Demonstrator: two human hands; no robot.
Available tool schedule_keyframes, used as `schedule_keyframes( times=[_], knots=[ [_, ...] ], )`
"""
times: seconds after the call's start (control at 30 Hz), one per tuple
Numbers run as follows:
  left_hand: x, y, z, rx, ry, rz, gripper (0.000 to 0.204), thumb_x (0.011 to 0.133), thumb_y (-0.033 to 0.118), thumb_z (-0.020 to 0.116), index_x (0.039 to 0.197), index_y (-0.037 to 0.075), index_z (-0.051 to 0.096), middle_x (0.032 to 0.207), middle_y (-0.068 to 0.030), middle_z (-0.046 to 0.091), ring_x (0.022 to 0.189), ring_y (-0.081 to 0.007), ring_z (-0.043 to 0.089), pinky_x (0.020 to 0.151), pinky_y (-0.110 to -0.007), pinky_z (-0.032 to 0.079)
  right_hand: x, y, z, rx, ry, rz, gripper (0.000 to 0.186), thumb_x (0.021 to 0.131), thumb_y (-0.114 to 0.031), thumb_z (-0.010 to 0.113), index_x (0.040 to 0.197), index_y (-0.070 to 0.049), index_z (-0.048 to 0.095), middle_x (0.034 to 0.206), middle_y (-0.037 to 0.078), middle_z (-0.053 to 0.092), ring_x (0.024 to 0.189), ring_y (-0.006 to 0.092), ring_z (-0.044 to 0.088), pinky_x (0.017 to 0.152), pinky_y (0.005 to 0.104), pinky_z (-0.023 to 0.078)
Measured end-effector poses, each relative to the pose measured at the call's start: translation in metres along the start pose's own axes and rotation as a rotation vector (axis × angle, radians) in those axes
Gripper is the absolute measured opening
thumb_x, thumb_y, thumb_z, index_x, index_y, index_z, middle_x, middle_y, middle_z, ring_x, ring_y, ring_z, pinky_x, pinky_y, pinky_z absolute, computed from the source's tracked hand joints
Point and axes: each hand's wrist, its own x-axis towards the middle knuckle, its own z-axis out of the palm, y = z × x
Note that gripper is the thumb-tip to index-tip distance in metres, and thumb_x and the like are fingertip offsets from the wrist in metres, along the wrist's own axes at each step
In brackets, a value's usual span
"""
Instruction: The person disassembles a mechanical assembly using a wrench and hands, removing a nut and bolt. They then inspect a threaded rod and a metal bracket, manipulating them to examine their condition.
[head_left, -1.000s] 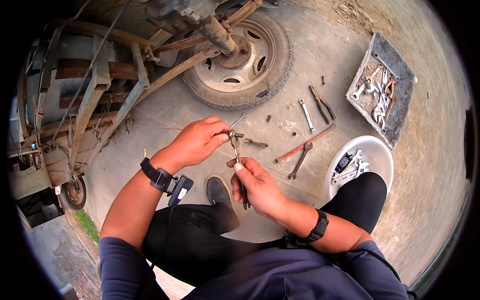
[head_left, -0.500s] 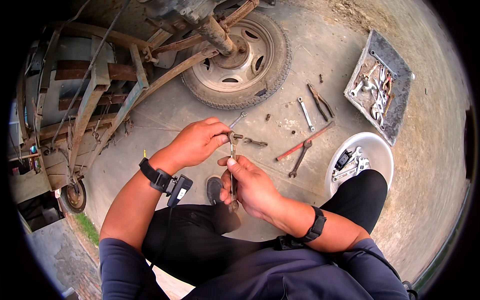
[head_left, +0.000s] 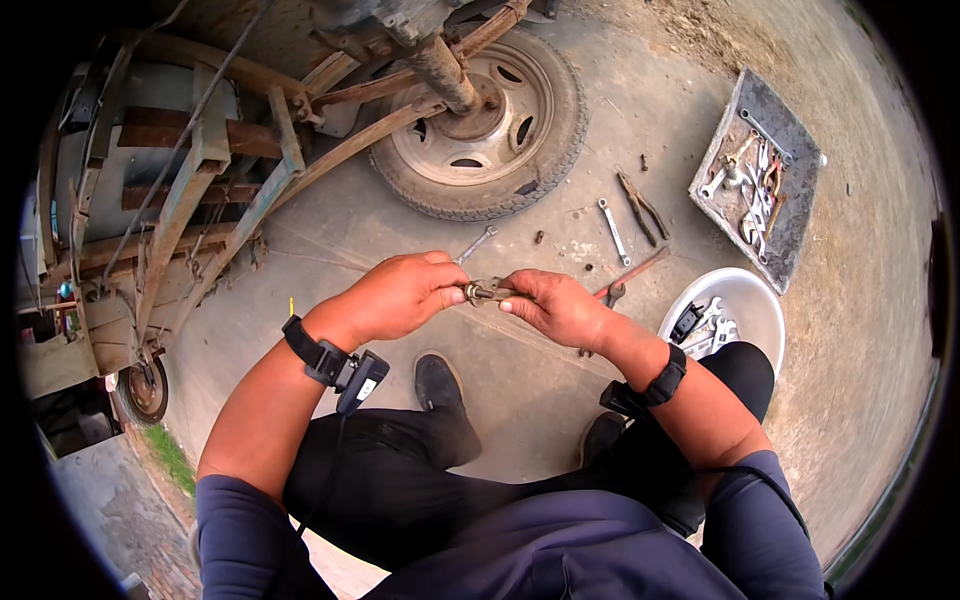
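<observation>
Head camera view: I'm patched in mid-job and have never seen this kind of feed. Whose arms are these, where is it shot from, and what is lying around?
The camera sits on the person's head and looks down, so the forearms entering from below are their own. The left hand and right hand together pinch a small rusty metal fitting, possibly a bolt with a nut. Ahead on the concrete lies a wheel under a vehicle frame. To the right lie a wrench, pliers, a grey tray of tools and a white bowl holding more. The curved edges come from the fisheye lens.

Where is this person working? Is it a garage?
Probably an outdoor repair spot. A vehicle wheel lies on bare concrete under a rusty frame, wrenches lie scattered, and a metal tool tray sits nearby.
</observation>
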Motion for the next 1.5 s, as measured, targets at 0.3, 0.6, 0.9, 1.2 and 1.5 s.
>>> schedule_keyframes(
  times=[0.3,0.6,0.9,1.2,1.5],
  knots=[
    [-0.006,-0.005,0.013,-0.023,-0.170,-0.032,0.019,0.100,0.020,0.063,0.112,0.006,0.068,0.100,-0.0129,0.065,0.093,-0.0347,0.064,0.083,-0.042,0.051,0.073,-0.073,-0.077,-0.871,-0.349,-0.429,0.017,0.085,-0.031,0.074,0.087,-0.014,0.076,0.087,0.004,0.072,0.091,0.0257,0.068,0.087,0.0377,0.048],
    [0.005,-0.014,0.031,-0.296,-0.157,-0.231,0.026,0.098,0.019,0.061,0.119,0.005,0.068,0.119,-0.0181,0.071,0.108,-0.0327,0.067,0.094,-0.041,0.050,0.075,-0.170,-0.059,-1.203,-0.468,-0.522,0.007,0.075,-0.020,0.070,0.073,-0.017,0.076,0.071,-0.001,0.071,0.075,0.0189,0.065,0.086,0.0315,0.043],
    [0.017,-0.027,0.031,-0.066,-0.227,-0.083,0.019,0.090,0.018,0.062,0.102,0.004,0.070,0.109,-0.0160,0.070,0.103,-0.0372,0.065,0.090,-0.042,0.050,0.036,-0.173,-0.046,-0.937,-0.387,-0.307,0.015,0.078,-0.014,0.068,0.088,-0.005,0.072,0.086,0.012,0.068,0.075,0.0239,0.069,0.057,0.0396,0.055],
    [0.028,-0.019,0.024,0.024,-0.024,-0.041,0.018,0.101,0.019,0.060,0.112,0.007,0.069,0.104,-0.0133,0.066,0.099,-0.0372,0.063,0.085,-0.044,0.050,-0.036,-0.159,-0.008,-0.291,0.057,0.012,0.054,0.080,0.001,0.060,0.133,-0.003,0.052,0.122,0.020,0.055,0.075,0.0329,0.068,0.065,0.0420,0.057],
    [0.024,-0.009,-0.009,-0.040,0.118,-0.042,0.019,0.102,0.016,0.059,0.114,0.003,0.065,0.100,-0.0145,0.063,0.094,-0.0337,0.062,0.084,-0.039,0.050,-0.053,-0.088,0.004,0.785,-0.011,0.597,0.061,0.097,0.000,0.057,0.153,-0.002,0.033,0.127,0.012,0.057,0.079,0.0131,0.069,0.059,0.0267,0.054]
  ],
)
